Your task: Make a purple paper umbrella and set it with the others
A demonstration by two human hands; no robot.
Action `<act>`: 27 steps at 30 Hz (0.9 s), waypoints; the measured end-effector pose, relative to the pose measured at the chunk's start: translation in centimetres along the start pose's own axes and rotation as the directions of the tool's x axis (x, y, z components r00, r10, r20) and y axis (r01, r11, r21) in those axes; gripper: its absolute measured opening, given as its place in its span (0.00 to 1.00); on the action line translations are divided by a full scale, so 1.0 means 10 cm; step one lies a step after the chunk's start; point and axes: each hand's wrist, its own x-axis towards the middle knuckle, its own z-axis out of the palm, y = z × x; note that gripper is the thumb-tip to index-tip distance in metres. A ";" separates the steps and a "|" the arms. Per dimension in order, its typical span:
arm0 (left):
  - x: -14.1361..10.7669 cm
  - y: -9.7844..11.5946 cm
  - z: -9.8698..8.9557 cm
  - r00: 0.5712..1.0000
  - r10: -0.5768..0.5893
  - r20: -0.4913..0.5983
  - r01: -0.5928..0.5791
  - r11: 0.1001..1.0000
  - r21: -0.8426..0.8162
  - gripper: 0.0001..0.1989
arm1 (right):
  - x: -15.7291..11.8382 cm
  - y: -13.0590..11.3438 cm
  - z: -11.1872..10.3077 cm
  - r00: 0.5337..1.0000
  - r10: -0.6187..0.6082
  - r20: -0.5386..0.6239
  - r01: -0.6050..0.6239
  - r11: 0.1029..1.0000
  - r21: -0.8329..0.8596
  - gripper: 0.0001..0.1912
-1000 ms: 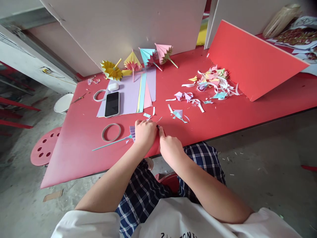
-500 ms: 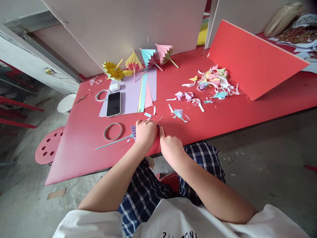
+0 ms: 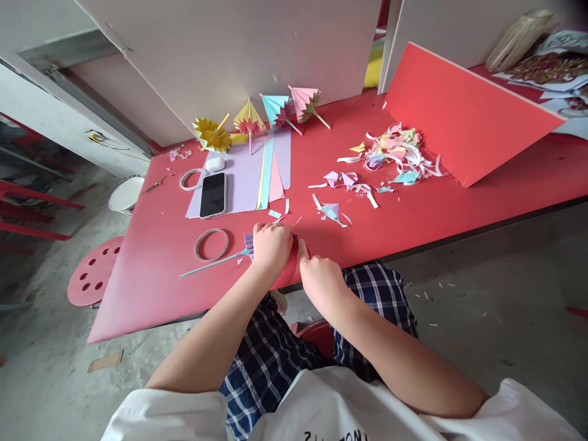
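My left hand (image 3: 272, 246) is closed and pressed down over a pleated purple paper piece (image 3: 248, 243) near the table's front edge. Most of that paper is hidden under the hand. From the paper's left side a thin light-blue paper stick (image 3: 209, 266) reaches out across the table. Close beside it on the right, my right hand (image 3: 319, 269) is closed with its index finger stretched forward. It grips a slim red and dark tool (image 3: 308, 249), largely covered by the fingers, at the paper's right end. The tool's kind cannot be made out.
Rolls of tape (image 3: 211, 245) and a phone (image 3: 214, 195) lie left on the red table (image 3: 151, 263). Purple sheets (image 3: 241, 177) lie behind. Finished paper umbrellas (image 3: 275, 109) stand along the wall. Paper scraps (image 3: 395, 150) are heaped right, before a leaning red board (image 3: 468, 110).
Both hands stay at almost the same place on the purple paper. The right hand has shifted very slightly, and more of the red tool shows. The whole view has moved a little.
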 end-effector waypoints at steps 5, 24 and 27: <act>0.00 -0.01 -0.02 1.000 0.009 0.009 -0.009 1.000 0.001 0.13 | -0.08 0.12 -0.08 0.995 -0.004 0.097 0.004 1.000 -0.002 0.31; -0.34 -0.17 -0.87 0.948 0.005 -0.317 -0.176 0.840 -0.513 0.08 | 0.38 0.89 -0.12 0.848 0.088 -0.522 -0.056 0.995 0.077 0.22; -0.42 -0.17 -1.09 0.911 -0.090 -0.402 -0.179 0.793 -0.583 0.07 | 0.39 0.62 -0.21 0.851 -0.082 -0.518 0.277 0.909 0.311 0.21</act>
